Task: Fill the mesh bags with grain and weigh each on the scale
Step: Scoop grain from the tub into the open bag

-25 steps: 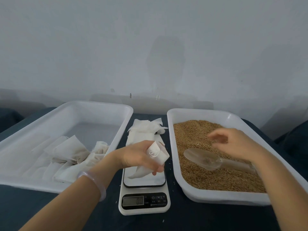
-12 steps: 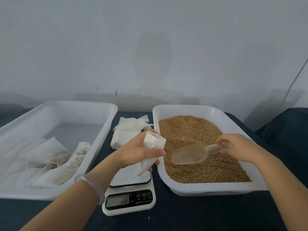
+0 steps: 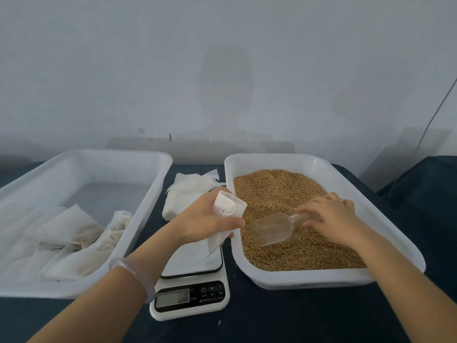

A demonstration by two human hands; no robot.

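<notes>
Two hands are at work, well apart. One mesh bag (image 3: 227, 211) is gripped in L hand (image 3: 205, 219), mouth up, above the scale (image 3: 190, 290) & just beside the grain tray (image 3: 309, 278). Clear scoop (image 3: 269, 227) is held by its handle in R hand (image 3: 329, 216), bowl low over the grain (image 3: 284, 191), tip near L thumb. Spare bags (image 3: 188, 191) are piled behind the scale; others lie in L tray (image 3: 74, 290).

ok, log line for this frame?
phase: scoop grain | left hand: holds mesh bag above scale | right hand: grips scoop in grain | bag: looks empty
</notes>
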